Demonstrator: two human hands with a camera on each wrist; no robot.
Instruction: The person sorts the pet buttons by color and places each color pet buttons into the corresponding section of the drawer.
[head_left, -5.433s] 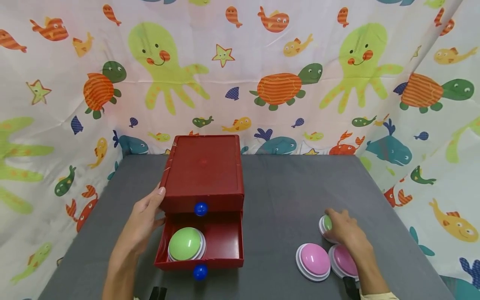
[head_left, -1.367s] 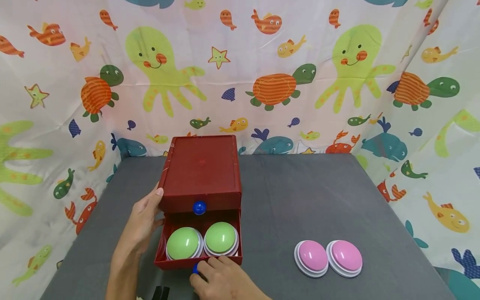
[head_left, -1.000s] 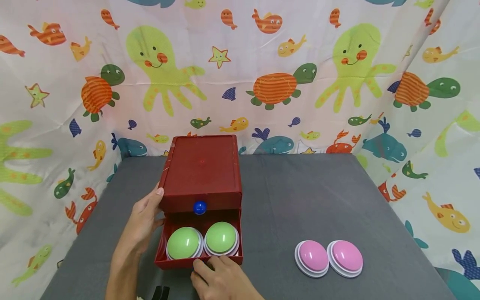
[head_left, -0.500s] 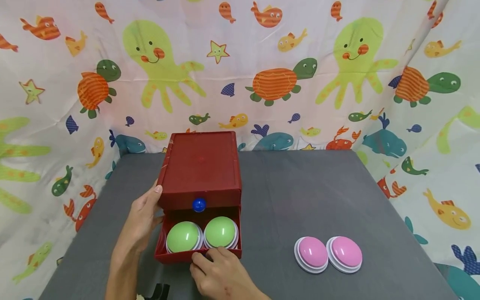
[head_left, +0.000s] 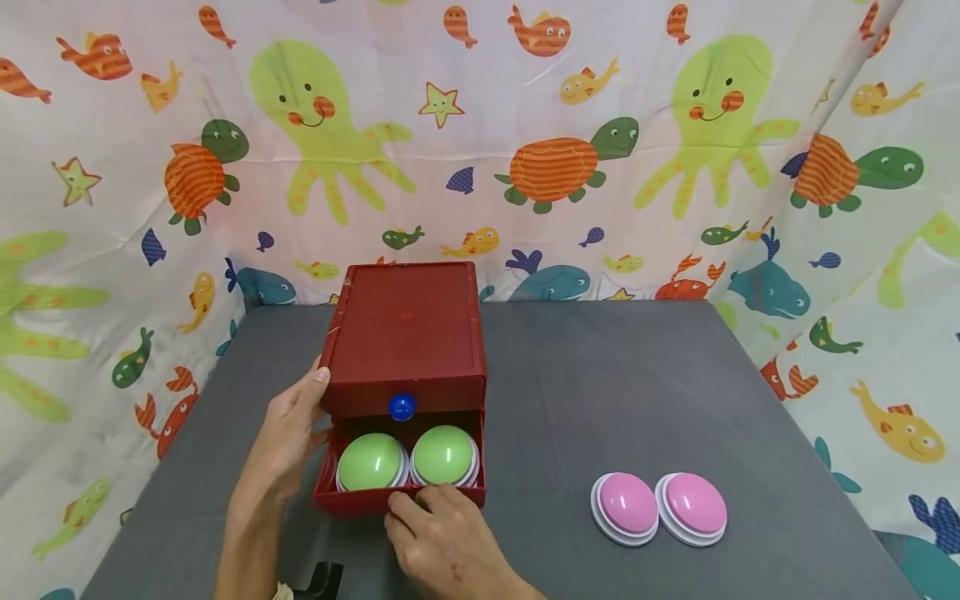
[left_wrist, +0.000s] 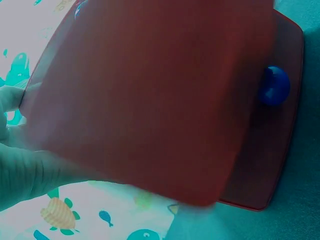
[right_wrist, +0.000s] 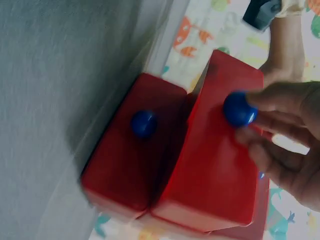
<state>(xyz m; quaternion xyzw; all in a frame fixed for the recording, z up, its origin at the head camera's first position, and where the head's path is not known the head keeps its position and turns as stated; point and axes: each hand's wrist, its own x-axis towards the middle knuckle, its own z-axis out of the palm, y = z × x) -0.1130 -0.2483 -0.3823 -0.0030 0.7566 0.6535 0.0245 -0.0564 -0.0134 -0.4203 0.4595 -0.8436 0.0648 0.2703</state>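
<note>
The left hand has its fingers gripping the red box at its left side; the right hand pinches the blue knob of the partly open lower drawer, holding two green buttons; two pink buttons rest on the surface

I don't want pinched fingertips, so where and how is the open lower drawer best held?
Probably by its blue knob, coming from the front, thumb and fingertips on opposite sides: it is round and sticks out from the flat front of the drawer. The right hand is at the knob. I'd avoid the front's top edge, with two green domes close behind it.
</note>
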